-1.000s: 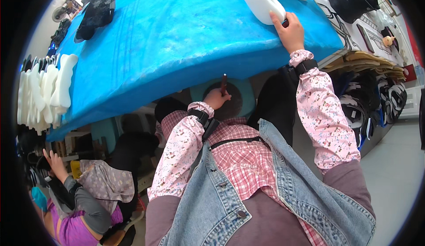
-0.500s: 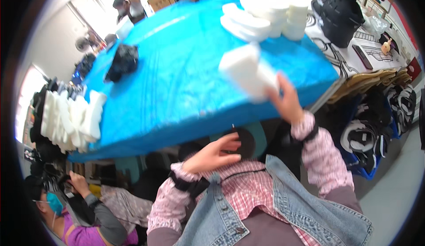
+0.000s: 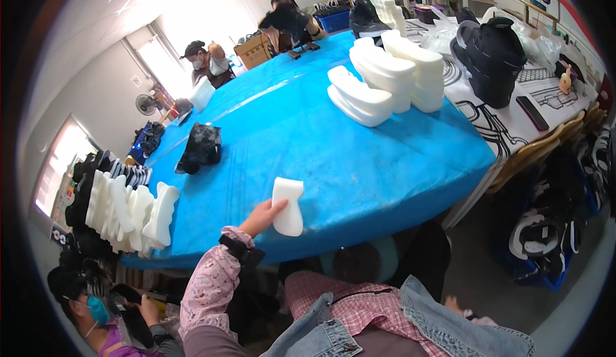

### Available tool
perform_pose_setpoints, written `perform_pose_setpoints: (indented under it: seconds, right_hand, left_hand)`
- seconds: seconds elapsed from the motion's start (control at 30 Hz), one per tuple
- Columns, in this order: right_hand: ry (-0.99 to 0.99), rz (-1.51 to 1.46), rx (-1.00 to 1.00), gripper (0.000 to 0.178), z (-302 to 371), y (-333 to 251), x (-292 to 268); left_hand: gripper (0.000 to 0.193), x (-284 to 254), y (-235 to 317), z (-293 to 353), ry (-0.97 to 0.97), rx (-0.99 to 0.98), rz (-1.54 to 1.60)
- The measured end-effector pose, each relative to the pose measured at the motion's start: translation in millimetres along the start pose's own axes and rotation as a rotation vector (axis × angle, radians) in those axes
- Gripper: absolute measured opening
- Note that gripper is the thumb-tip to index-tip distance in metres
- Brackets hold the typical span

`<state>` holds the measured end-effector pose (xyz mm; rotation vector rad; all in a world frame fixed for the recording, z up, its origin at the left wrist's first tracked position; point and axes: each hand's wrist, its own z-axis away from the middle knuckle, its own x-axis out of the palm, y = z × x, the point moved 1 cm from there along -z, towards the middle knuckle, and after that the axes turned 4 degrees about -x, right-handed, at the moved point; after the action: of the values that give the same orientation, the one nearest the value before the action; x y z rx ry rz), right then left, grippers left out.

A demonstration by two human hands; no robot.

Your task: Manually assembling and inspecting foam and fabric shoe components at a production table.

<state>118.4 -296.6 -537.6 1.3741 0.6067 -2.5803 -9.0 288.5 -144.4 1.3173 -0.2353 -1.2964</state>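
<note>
A white foam pad (image 3: 288, 207) with a curved, notched outline is gripped in my left hand (image 3: 262, 216), its thumb across the pad's side. The pad is held over the near edge of a blue-covered table (image 3: 333, 164). Down at the lower right, beside my knee, part of my right hand (image 3: 453, 304) shows below the table's level. Its fingers are too small and partly hidden to read. At the table's left edge stands a row of similar white foam pads (image 3: 131, 216). Stacks of curved white foam pieces (image 3: 385, 78) rest on the far right.
A dark crumpled item (image 3: 200, 148) lies on the table's left part. To the right, stacked black pieces (image 3: 491, 61) and a phone (image 3: 532, 113) sit on a patterned surface. A blue crate (image 3: 545, 273) of black-and-white parts is on the floor. Co-workers are at the lower left and far side.
The pad has passed from my right hand to my left and moved left and nearer. My right hand has dropped away to the lower right. The view has tilted up.
</note>
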Motion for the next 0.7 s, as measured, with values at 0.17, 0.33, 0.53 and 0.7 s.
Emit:
perform_pose_setpoints:
  seconds: [0.17, 0.33, 0.53, 0.7]
  right_hand:
    - [-0.213, -0.028, 0.101, 0.044, -0.3, -36.7, 8.8]
    - [-0.202, -0.047, 0.159, 0.043, -9.3, -43.2, -17.9]
    - [-0.223, -0.068, 0.143, 0.041, -23.6, -58.3, -44.0]
    - [-0.262, -0.1, 0.136, 0.04, -32.3, -72.4, -49.3]
  left_hand:
    - [0.059, -5.6, 3.1, -9.8, -0.212, -0.169, -0.267]
    - [0.066, 0.7, 14.4, -15.5, -0.478, -0.118, -0.327]
    - [0.063, -13.7, -43.2, -34.8, -0.594, -0.23, -0.298]
    - [0.062, -13.9, -43.2, -31.1, -0.552, -0.208, -0.324]
